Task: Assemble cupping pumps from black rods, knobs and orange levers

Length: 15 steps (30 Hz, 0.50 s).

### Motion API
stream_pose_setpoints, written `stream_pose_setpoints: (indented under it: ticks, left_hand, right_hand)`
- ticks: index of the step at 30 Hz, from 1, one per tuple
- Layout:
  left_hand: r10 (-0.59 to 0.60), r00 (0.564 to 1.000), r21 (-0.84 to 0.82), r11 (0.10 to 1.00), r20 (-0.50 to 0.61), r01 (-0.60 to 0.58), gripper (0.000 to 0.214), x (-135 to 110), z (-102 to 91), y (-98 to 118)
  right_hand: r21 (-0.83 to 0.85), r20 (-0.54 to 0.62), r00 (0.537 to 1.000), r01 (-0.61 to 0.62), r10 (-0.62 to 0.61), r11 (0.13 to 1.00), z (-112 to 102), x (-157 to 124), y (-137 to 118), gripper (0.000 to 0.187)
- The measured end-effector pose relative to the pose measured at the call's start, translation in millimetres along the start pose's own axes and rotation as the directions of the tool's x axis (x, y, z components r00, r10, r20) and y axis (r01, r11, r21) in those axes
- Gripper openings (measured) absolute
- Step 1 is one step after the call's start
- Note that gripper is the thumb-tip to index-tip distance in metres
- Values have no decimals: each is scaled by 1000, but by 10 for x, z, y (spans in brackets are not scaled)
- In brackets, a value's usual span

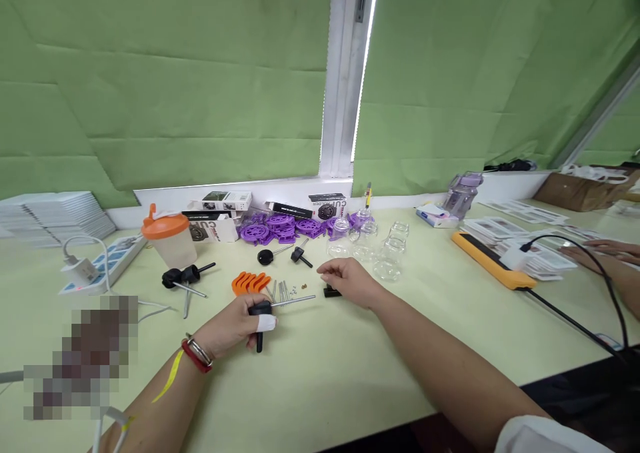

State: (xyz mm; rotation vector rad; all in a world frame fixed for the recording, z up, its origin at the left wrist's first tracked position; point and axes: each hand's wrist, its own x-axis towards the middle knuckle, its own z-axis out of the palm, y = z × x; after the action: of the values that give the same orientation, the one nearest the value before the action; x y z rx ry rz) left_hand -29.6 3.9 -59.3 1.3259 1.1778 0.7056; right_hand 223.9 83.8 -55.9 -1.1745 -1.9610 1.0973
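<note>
My left hand (240,323) is closed around a black plastic crank-like part (259,308), whose thin metal rod points right. White tape wraps one finger. To its right, my right hand (350,281) has curled fingers at a small black block (332,292), partly hidden beneath them. Between the hands lie several loose metal pins (283,292), tiny nuts (294,289) and brass-coloured bits (304,286). Orange curved pieces (250,283) rest just beyond my left hand. Farther back are a round black knob with a rod (265,257) and another black rodded part (301,255).
Purple plastic parts (280,228) and cup-holder boxes (327,208) line the wall. Clear jars (389,263) stand behind my right hand; an orange-lidded cup (170,240) and black parts (183,277) are left. At right are a power strip (493,261) and another person's hands (605,256).
</note>
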Motion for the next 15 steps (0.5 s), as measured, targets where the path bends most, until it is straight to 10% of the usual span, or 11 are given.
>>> stream_pose_setpoints:
  ticks: [6,15]
  left_hand:
    - [-44,999,45,998,20,43,28,6,41,-57]
    - [18,996,302,952,85,-43,30,6,78,-5]
  right_hand:
    - [465,215,954,-287,207,837,49,-332,259,25]
    - [560,146,964,-265,222,785,218,-342,327,25]
